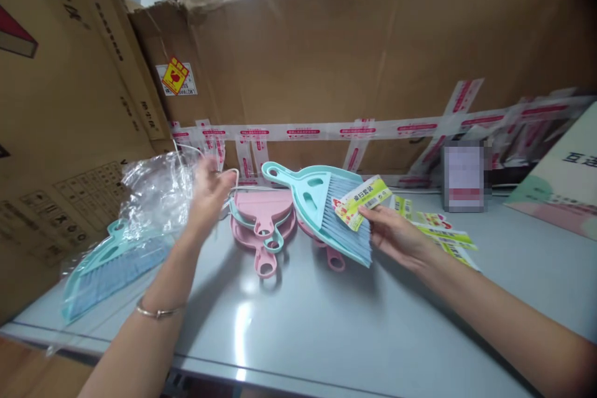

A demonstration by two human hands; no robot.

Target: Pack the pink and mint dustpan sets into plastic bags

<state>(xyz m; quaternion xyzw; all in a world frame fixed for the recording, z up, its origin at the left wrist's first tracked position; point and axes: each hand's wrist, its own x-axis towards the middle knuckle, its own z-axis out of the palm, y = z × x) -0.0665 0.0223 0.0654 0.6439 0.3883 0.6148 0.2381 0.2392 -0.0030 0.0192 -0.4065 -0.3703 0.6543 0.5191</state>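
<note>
My right hand [396,233] pinches a yellow-green printed label card [361,200] beside a teal hand brush [321,205] that leans on pink dustpans [262,217]. My left hand [208,196] is raised and blurred by motion, its fingers closed at the edge of a clear plastic bag [156,189]. A bracelet sits on my left wrist. A second teal brush [112,267] lies inside clear plastic at the left of the grey table [326,323].
More label cards [441,233] lie spread behind my right hand. Taped cardboard boxes [349,62] wall in the back and left. A printed box [559,180] stands at the right. The table's front edge runs along the bottom left.
</note>
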